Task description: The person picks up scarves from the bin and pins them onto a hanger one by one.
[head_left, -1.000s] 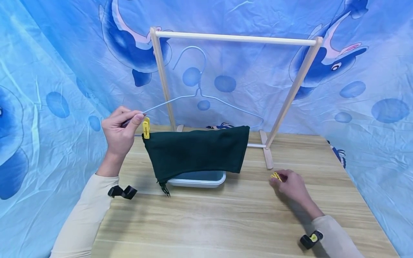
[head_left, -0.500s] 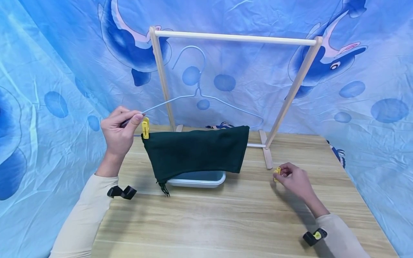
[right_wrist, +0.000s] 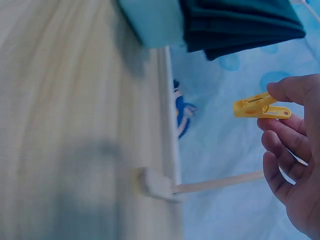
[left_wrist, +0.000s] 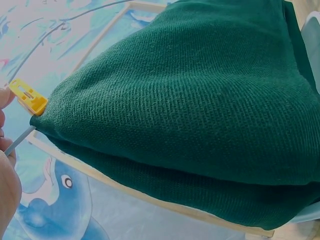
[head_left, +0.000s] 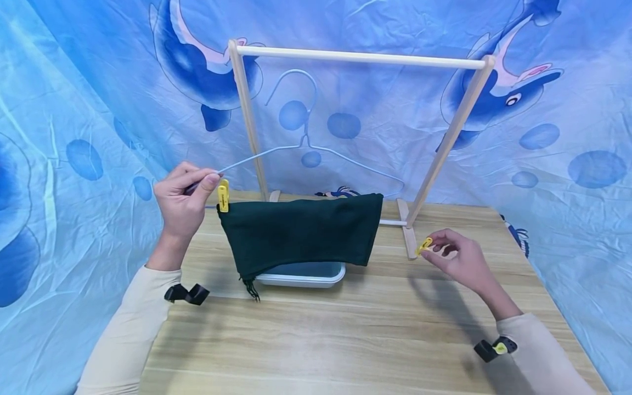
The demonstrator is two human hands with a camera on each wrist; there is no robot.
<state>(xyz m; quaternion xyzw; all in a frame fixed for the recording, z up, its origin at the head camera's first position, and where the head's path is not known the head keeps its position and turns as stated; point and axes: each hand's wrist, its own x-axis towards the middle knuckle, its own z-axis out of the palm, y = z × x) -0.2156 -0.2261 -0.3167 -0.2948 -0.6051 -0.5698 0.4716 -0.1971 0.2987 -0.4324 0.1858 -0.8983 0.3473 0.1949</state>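
Observation:
My left hand (head_left: 185, 192) grips the left corner of a light blue wire hanger (head_left: 266, 151), its hook pointing up. Over the hanger's lower bar hangs a folded dark green scarf (head_left: 301, 230) with a fringe at its lower left corner. A yellow clothespin (head_left: 224, 196) clamps the scarf's left end to the bar, right beside my left thumb. Off to the right, my right hand (head_left: 459, 258) pinches a second yellow clothespin (right_wrist: 260, 106) between thumb and fingers, above the table. In the left wrist view the scarf (left_wrist: 190, 100) fills most of the frame.
Behind the hanger stands a wooden rack (head_left: 357, 56) with a top rail and a low bar. A white tray (head_left: 301, 282) sits on the wooden table (head_left: 316, 345), partly covered by the scarf. A blue dolphin-print cloth (head_left: 568, 109) surrounds the table.
My right hand has lifted the clothespin off the table and moved up, its arm shifting to the right. The left hand, hanger and scarf have barely moved.

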